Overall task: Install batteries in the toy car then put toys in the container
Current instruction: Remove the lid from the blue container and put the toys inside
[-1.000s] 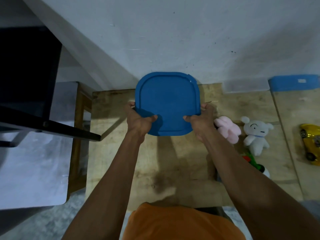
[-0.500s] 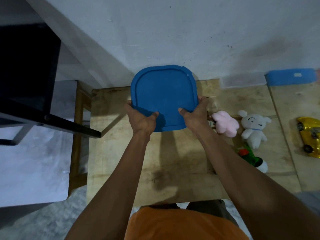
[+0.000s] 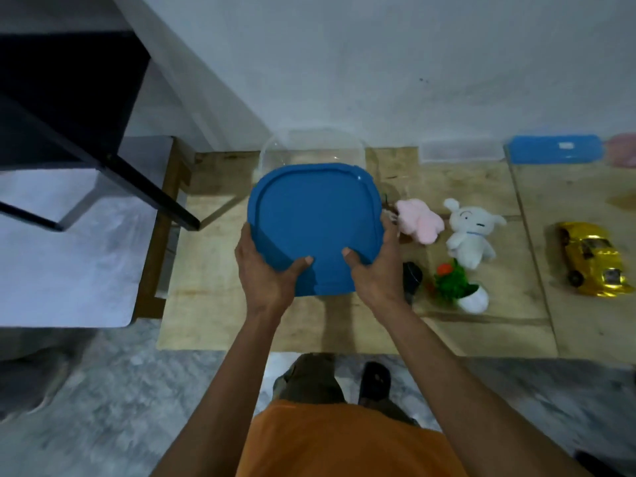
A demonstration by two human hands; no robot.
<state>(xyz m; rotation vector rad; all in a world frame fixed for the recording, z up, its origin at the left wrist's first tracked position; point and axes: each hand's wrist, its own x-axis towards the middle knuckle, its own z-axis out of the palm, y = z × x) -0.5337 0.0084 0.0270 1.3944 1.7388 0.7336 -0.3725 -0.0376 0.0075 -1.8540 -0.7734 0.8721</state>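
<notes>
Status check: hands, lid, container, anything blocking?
Left hand and right hand grip the square blue plastic lid. Clear plastic container open behind it. Pink plush toy beside right hand, not blocking.

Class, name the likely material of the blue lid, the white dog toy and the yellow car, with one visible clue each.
Blue square lid: probably matte plastic, moulded rim.
White dog toy: plush fabric, fuzzy outline.
Yellow toy car: glossy, metallic-looking, likely plastic; bright highlights.
</notes>
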